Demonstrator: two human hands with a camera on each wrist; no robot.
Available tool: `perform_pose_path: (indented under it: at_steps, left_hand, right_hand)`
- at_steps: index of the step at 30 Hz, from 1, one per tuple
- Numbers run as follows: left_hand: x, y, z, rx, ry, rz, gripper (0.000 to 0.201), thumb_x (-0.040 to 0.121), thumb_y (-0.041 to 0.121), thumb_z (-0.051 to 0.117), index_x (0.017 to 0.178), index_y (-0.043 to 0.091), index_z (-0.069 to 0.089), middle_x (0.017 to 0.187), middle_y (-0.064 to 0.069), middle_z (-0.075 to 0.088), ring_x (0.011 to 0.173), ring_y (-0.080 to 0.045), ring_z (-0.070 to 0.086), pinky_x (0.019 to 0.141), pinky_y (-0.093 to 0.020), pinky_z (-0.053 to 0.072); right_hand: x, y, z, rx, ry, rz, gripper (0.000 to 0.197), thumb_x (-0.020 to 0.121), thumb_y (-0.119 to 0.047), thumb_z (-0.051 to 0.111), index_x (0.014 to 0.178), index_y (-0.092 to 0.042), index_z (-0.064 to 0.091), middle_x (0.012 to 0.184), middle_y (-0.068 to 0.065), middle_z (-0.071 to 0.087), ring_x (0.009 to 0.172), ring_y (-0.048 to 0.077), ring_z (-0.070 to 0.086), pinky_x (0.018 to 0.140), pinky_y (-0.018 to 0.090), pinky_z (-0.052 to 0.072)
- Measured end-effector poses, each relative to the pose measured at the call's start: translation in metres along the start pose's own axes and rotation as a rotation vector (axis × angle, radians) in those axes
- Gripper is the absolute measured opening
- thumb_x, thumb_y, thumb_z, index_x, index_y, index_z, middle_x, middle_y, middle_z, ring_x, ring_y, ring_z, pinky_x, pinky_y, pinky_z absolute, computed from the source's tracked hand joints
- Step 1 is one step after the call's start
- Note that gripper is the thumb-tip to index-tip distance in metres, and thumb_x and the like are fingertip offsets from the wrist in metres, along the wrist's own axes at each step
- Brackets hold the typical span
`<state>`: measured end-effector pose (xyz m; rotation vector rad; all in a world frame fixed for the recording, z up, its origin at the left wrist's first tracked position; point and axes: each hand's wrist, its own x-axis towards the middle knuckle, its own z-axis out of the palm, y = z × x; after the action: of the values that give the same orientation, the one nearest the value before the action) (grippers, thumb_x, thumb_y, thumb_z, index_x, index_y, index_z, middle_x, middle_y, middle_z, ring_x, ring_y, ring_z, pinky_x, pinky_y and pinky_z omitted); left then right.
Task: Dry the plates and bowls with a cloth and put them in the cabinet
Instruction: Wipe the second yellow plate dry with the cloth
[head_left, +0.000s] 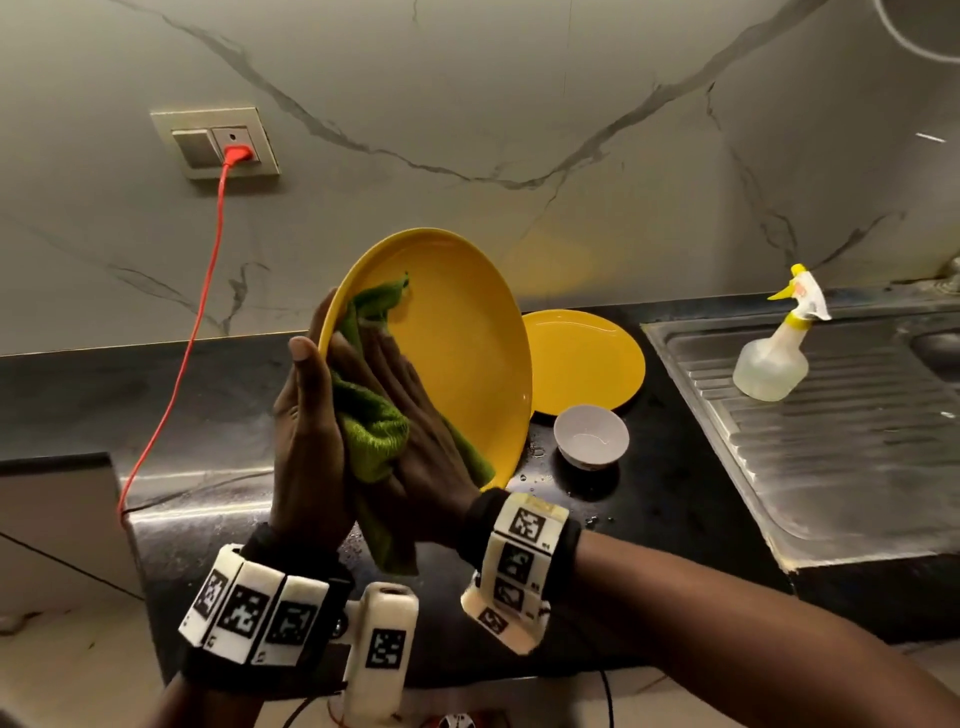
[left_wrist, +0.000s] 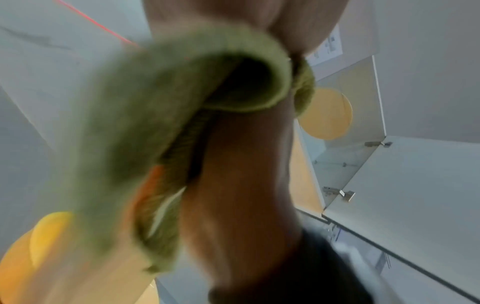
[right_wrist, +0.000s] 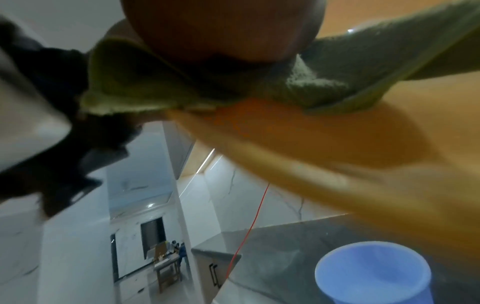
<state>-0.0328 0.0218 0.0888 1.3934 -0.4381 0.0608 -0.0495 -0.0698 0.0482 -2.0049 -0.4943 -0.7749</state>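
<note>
Left hand gripping the tilted yellow plate at its 9 o'clock rim, right hand with fingers straight, together, pressing the green cloth into it, second plate and white bowl lying on the counter at 3 o'clock.

Yellow plate tilted on edge, green cloth on its face, second yellow plate and white bowl on counter

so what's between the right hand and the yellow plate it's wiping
The green cloth: the right hand presses it flat against the face of the tilted yellow plate, while the left hand holds the plate's rim. The head view shows it best.
</note>
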Motion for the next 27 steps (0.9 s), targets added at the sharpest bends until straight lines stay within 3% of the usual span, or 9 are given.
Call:
perform_pose_path:
  at_steps: [3,6,8,12,15,17,19,23,27]
  left_hand:
    - [-0.004,0.009,0.005,-0.059,-0.025,0.047,0.061,0.094,0.059,0.04,0.145,0.026,0.046,0.138,0.001,0.06,0.129,-0.02,0.057,0.105,-0.041,0.049]
    - [-0.012,0.006,0.005,-0.008,-0.016,0.074,0.063,0.087,0.062,0.059,0.141,0.029,0.051,0.14,-0.003,0.059,0.13,-0.024,0.055,0.104,-0.045,0.049]
    - [-0.015,0.005,0.003,0.018,-0.014,0.09,0.059,0.09,0.058,0.058,0.141,0.03,0.05,0.14,-0.001,0.059,0.128,-0.023,0.057,0.1,-0.045,0.052]
    - [-0.016,0.004,-0.005,0.052,-0.011,0.159,0.04,0.098,0.027,0.045,0.137,0.034,0.05,0.139,0.011,0.059,0.126,-0.014,0.058,0.094,-0.03,0.055]
    - [-0.016,0.003,-0.004,0.075,-0.019,0.162,0.04,0.098,0.026,0.044,0.137,0.032,0.049,0.139,0.013,0.058,0.128,-0.013,0.056,0.094,-0.027,0.054]
    - [-0.016,0.002,-0.002,0.07,-0.012,0.143,0.04,0.099,0.033,0.046,0.138,0.031,0.049,0.139,0.012,0.059,0.128,-0.014,0.056,0.095,-0.029,0.054]
    - [-0.015,0.002,0.002,0.042,-0.009,0.128,0.049,0.096,0.051,0.053,0.14,0.031,0.051,0.14,0.003,0.059,0.129,-0.02,0.056,0.098,-0.038,0.053]
    - [-0.007,0.003,0.0,-0.017,0.002,0.105,0.069,0.088,0.064,0.056,0.143,0.023,0.051,0.142,-0.008,0.057,0.133,-0.028,0.053,0.109,-0.057,0.041]
    - [-0.001,0.005,-0.002,-0.028,0.012,0.03,0.079,0.086,0.065,0.049,0.144,0.011,0.047,0.134,-0.007,0.063,0.126,-0.025,0.058,0.107,-0.05,0.046]
  right_hand:
    - [0.028,0.011,-0.005,-0.099,0.058,0.042,0.07,0.099,-0.049,0.029,0.154,-0.006,0.019,0.163,0.017,0.008,0.152,0.025,0.001,0.124,0.044,0.001]
    - [0.058,0.029,-0.021,-0.188,0.167,0.119,0.066,0.098,-0.039,0.033,0.154,-0.01,0.015,0.164,0.015,0.006,0.152,0.028,0.001,0.122,0.051,0.0]
    - [0.07,0.05,-0.033,-0.21,0.265,0.234,0.064,0.098,-0.039,0.037,0.155,-0.013,0.02,0.164,0.011,0.013,0.152,0.025,0.006,0.122,0.05,0.005]
    - [0.061,0.089,-0.048,-0.107,0.472,0.511,0.069,0.09,-0.058,0.032,0.141,-0.013,0.042,0.144,0.013,0.045,0.135,0.033,0.039,0.113,0.054,0.031]
    - [0.055,0.091,-0.042,-0.078,0.54,0.677,0.063,0.099,-0.049,0.04,0.148,-0.011,0.031,0.156,0.016,0.03,0.145,0.035,0.024,0.115,0.054,0.023]
    - [0.059,0.075,-0.032,-0.062,0.562,0.623,0.071,0.098,-0.043,0.042,0.154,-0.008,0.015,0.162,0.018,0.013,0.151,0.034,0.007,0.12,0.053,0.013]
    - [0.058,0.053,-0.022,-0.003,0.496,0.515,0.076,0.096,-0.044,0.042,0.155,-0.017,0.003,0.163,0.017,0.01,0.151,0.032,0.008,0.121,0.054,0.015]
    - [0.026,0.022,0.002,-0.067,0.206,0.182,0.071,0.097,-0.019,0.058,0.154,-0.005,0.017,0.163,0.015,0.008,0.152,0.028,0.004,0.123,0.05,0.009]
    - [0.028,0.018,-0.003,-0.153,0.043,-0.042,0.081,0.094,-0.022,0.061,0.154,-0.005,0.009,0.162,0.007,-0.004,0.152,0.024,-0.008,0.123,0.05,0.002]
